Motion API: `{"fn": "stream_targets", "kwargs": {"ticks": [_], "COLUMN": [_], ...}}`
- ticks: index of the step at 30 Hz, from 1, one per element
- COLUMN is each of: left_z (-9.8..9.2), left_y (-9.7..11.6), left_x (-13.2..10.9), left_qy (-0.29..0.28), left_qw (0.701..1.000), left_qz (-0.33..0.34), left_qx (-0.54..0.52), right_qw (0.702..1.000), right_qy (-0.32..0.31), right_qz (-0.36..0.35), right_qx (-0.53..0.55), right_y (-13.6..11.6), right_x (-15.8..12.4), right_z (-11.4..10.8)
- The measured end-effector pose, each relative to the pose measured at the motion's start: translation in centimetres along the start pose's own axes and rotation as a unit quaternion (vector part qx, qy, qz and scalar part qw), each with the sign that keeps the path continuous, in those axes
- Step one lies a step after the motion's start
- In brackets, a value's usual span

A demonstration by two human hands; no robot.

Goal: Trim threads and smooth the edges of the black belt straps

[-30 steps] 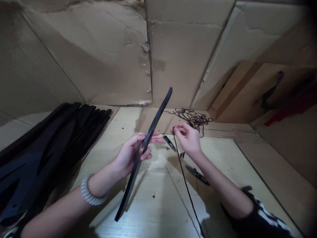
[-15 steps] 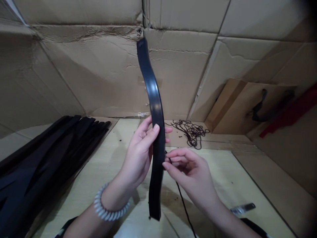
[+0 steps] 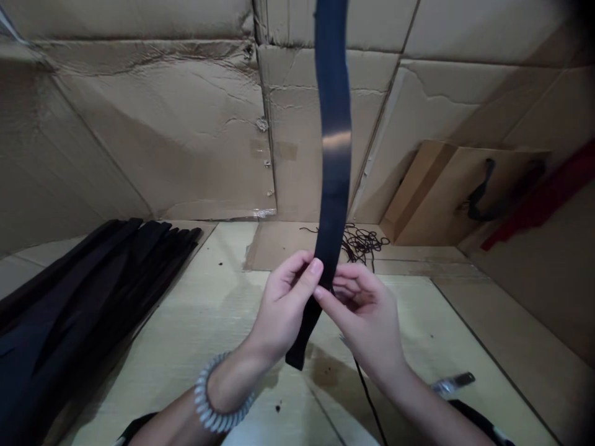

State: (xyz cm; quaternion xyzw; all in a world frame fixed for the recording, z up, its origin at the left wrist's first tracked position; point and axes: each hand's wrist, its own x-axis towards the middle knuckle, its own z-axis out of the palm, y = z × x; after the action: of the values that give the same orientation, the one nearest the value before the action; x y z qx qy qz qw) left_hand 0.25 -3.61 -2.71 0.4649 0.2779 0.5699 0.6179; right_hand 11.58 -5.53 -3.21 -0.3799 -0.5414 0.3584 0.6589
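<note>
A long, glossy black curved strip [image 3: 335,167] stands nearly upright before me, its top running out of view and its lower end tapering down toward the table. My left hand [image 3: 290,297] pinches its left edge near the lower part, thumb on the front face. My right hand [image 3: 365,310] is closed at the right edge, its thumb on the strip and the other fingers curled partly behind it. From beneath the right hand a thin black cord [image 3: 367,390] hangs down to the bottom of the view. Where the cord meets the strip is hidden by the fingers.
Several similar black strips [image 3: 93,291] are piled on the left of the table [image 3: 223,347]. Tangled dark cord [image 3: 365,241] lies at the back, beside a brown paper bag [image 3: 441,192]. A small blade-like tool [image 3: 453,383] is at right. Cardboard walls [image 3: 186,136] surround the table.
The strip has shifted up and to the right and turned slightly. My left hand has slid lower on it, so both hands are now close together near its lower part.
</note>
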Motion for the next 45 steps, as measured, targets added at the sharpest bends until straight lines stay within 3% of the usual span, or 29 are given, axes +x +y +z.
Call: {"fn": "stream_targets", "kwargs": {"ticks": [6,8,13,17,22,30,39,45], "left_z": [-0.4,-0.5,-0.2,0.3,0.3,0.3,0.6,0.4], "left_y": [0.9,1.2,1.2,0.8,0.3,0.7,0.7,0.7], "left_x": [0.6,0.8,0.7,0.4,0.2,-0.2,-0.6,-0.7], "left_qy": [0.079,0.078,0.026,0.022,0.03,-0.009,-0.08,-0.073], "left_qw": [0.996,0.996,0.998,0.998,0.998,0.999,0.996,0.994], "left_qz": [0.031,0.01,-0.044,-0.063,-0.045,-0.026,-0.036,-0.079], "left_qx": [-0.022,-0.039,-0.04,-0.002,0.013,0.02,0.019,0.013], "right_qw": [0.999,0.999,0.981,0.976,0.975,0.972,0.972,0.976], "right_qy": [0.021,-0.018,-0.184,-0.217,-0.223,-0.23,-0.233,-0.218], "right_qz": [-0.04,-0.036,-0.009,-0.031,-0.022,0.005,0.003,0.018], "right_qx": [0.005,0.015,0.066,0.002,0.006,0.059,0.011,0.019], "right_y": [-1.5,-1.9,-1.9,-1.3,-0.9,-1.4,-1.4,-1.6], "right_x": [0.4,0.6,0.3,-0.1,0.0,0.1,-0.1,-0.1], "right_z": [-1.6,-2.1,-2.6,-2.7,-2.9,-3.2,-3.1,-3.0]}}
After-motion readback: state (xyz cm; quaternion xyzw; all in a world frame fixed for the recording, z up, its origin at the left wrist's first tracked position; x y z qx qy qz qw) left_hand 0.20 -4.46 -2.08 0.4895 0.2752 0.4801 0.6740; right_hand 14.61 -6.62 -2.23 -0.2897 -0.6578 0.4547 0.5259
